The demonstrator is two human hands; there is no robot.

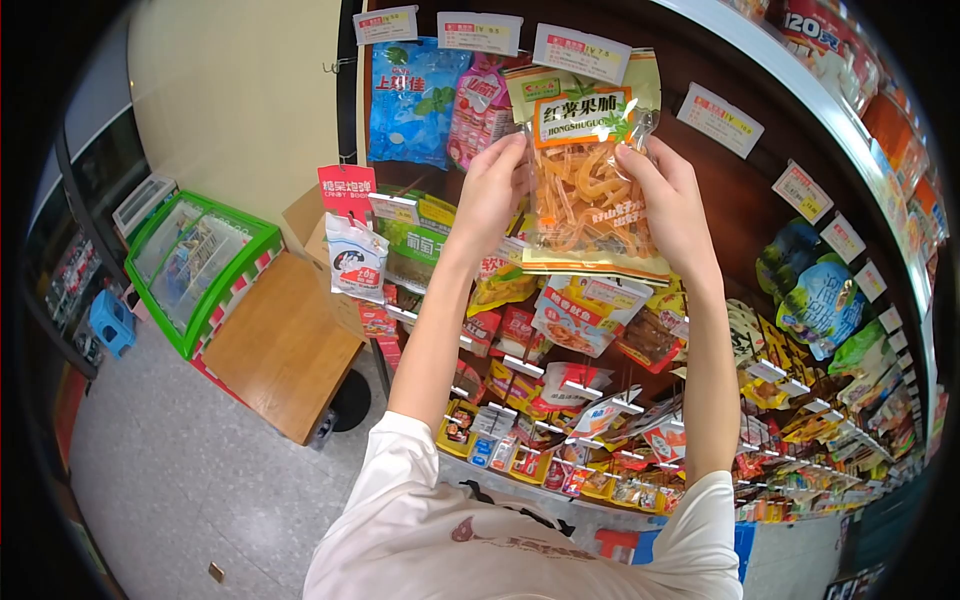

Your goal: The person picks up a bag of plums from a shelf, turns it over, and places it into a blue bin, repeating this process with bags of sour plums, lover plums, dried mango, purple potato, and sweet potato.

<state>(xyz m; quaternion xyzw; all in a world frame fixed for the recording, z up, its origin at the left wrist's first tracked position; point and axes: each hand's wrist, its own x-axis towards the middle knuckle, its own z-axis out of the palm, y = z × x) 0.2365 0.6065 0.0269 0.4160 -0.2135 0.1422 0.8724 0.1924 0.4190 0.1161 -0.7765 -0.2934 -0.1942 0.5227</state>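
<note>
Both arms reach up to a snack rack. My left hand (492, 195) grips the left edge of a clear and yellow-green bag of orange dried strips (588, 200), its fingers partly hidden behind it. On the bag's right edge, my right hand (668, 195) is closed with the thumb on the front. The bag is upright, its printed front facing me, just under a white price tag (582, 54). A blue bag (412, 105) and a pink bag (482, 108) hang to its left. Below it hangs a white and orange packet (590, 312).
Rows of hanging snack packets (640, 440) fill the rack below and to the right. At the left are a green-rimmed freezer (190, 265), a wooden table (285, 340) and a blue stool (112, 322). A metal shelf edge (850, 130) curves along the upper right.
</note>
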